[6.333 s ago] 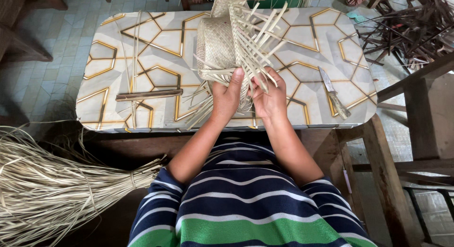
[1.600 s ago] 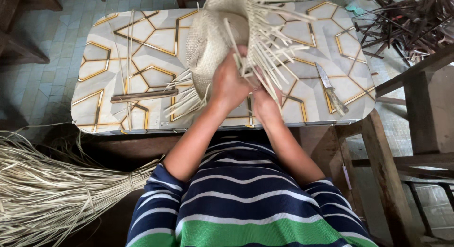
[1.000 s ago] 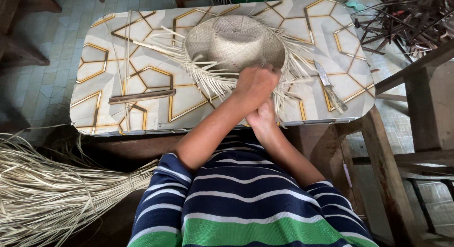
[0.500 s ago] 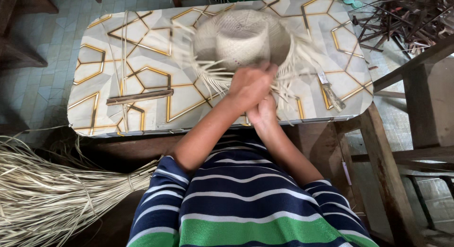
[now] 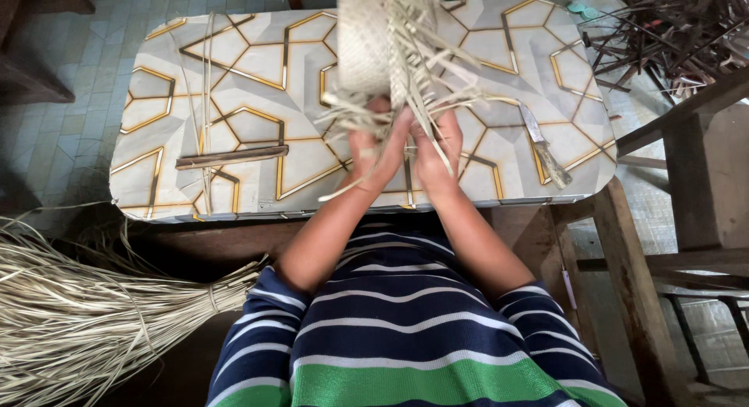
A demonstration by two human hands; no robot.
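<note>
1. Head view, my grip: my left hand [image 5: 374,146] and my right hand [image 5: 437,146] sit side by side, almost touching, over the near half of the table [image 5: 234,79]. Both are closed on the loose straw strips [image 5: 421,87] that hang from the half-woven straw hat [image 5: 367,40]. My fingers pinch the strips; I cannot make out exactly which strands each finger has.

2. Head view, the hat: it stands tilted on its side just beyond my fingertips, its woven crown towards the far edge of the table and its unfinished fringe fanning down and out over both hands. Some strips cross my right hand and trail towards me.

3. Head view, left of my grip: a thin brown wooden stick [image 5: 232,155] lies flat on the patterned tabletop, well apart from my left hand. A few single straws lie across the table beyond it.

4. Head view, right of my grip: a knife [image 5: 544,146] lies near the table's right edge, clear of my right hand, blade pointing away from me.

5. Head view, below and left of my grip: a tied bundle of pale straw [image 5: 86,313] lies down by my left elbow, off the table.

6. Head view, far right of my grip: a heap of dark sticks [image 5: 663,33] lies past the table corner, above a wooden bench frame [image 5: 686,181].
</note>
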